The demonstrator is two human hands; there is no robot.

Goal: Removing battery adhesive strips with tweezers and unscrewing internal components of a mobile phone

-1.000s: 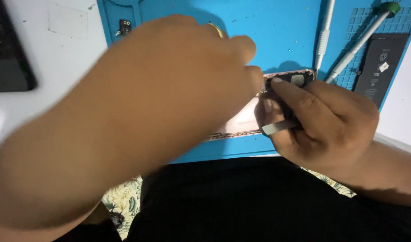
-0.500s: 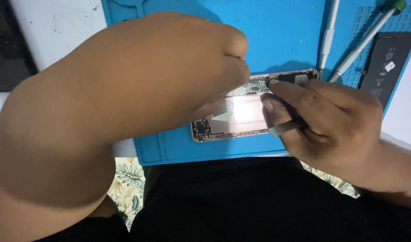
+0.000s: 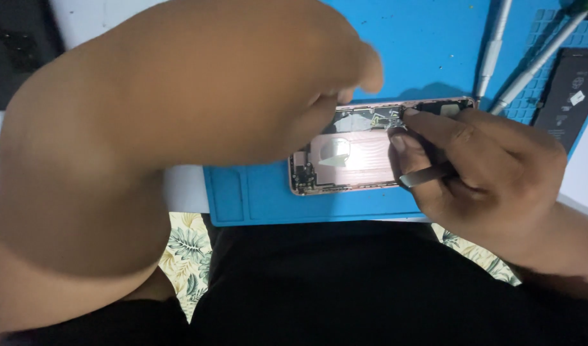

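Observation:
An opened rose-gold phone lies on a blue work mat, its inner boards and a pale shield showing. My left hand looms large and blurred over the phone's left end, fingers curled down at its far edge; whether they grip it is hidden. My right hand sits at the phone's right end and pinches metal tweezers, whose tip points into the upper right of the phone's interior.
Two slim screwdrivers and a black battery lie on the mat's far right. A dark flat device sits at the far left on the white table. Black clothing and leaf-print fabric fill the near side.
My left hand has drawn back to the left and risen, uncovering more of the phone's left half. My right hand stays at the phone's right end with the tweezers.

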